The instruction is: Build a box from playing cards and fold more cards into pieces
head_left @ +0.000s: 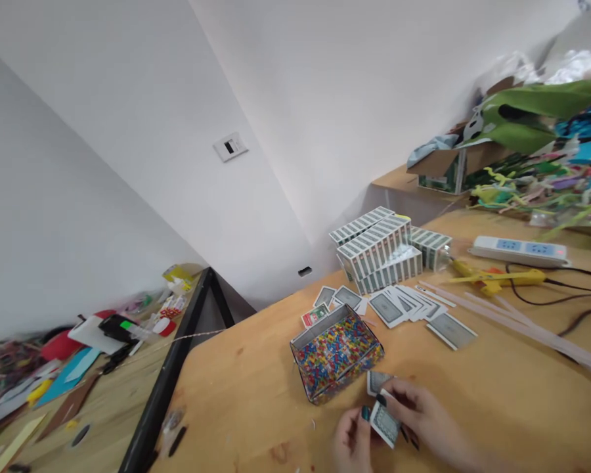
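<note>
Near the table's front, my left hand (pixel 354 439) and my right hand (pixel 417 408) are both closed on a playing card (pixel 385 424), its patterned grey back showing. Whether it is one card or several stacked, I cannot tell. Another playing card (pixel 377 381) shows just beyond my right fingers; whether it is held or lying on the table is unclear. Past my hands sits an open box (pixel 337 355) with a multicoloured speckled lining. Behind it, more playing cards (pixel 404 305) lie fanned out, backs up, beside a small red and green card box (pixel 316 316).
Stacked packs of card boxes (pixel 374 246) stand against the wall. To the right lie a yellow glue gun (pixel 497 279), clear glue sticks (pixel 536 328), a white power strip (pixel 519 249) and black cables. A cluttered second table (pixel 108 401) stands left, beyond a black frame.
</note>
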Demonstrator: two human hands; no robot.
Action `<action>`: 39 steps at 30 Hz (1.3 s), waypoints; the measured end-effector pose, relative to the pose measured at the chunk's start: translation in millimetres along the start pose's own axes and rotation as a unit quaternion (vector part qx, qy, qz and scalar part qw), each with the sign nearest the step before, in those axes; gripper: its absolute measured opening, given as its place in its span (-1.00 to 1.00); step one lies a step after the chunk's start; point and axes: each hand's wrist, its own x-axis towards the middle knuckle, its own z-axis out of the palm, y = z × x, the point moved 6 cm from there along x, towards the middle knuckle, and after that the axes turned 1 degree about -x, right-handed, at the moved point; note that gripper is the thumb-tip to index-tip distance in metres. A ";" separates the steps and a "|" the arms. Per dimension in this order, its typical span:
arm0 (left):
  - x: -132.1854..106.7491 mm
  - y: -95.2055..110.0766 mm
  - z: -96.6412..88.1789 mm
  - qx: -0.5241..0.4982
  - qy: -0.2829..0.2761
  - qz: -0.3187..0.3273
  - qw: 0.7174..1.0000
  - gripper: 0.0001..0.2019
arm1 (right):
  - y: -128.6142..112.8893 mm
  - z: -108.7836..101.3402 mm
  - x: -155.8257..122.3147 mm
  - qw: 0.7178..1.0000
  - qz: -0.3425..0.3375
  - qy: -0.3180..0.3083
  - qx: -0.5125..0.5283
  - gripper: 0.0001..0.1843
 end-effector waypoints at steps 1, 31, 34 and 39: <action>0.8 -2.0 -0.6 0.005 0.000 -0.001 1.000 -0.54 | 1.5 1.2 0.6 1.000 -0.002 -0.002 0.010 -0.61; -8.0 36.4 24.2 0.000 -0.052 0.034 0.998 -0.78 | -15.4 -7.5 2.8 0.995 -0.023 0.059 0.077 -0.64; -7.8 35.2 24.0 0.005 -0.054 0.036 0.998 -0.81 | -18.8 -7.5 1.6 0.996 -0.021 0.052 0.068 -0.65; -8.2 37.4 24.6 -0.015 -0.050 0.029 0.998 -0.84 | -19.6 -9.0 0.9 0.997 -0.012 0.044 0.061 -0.67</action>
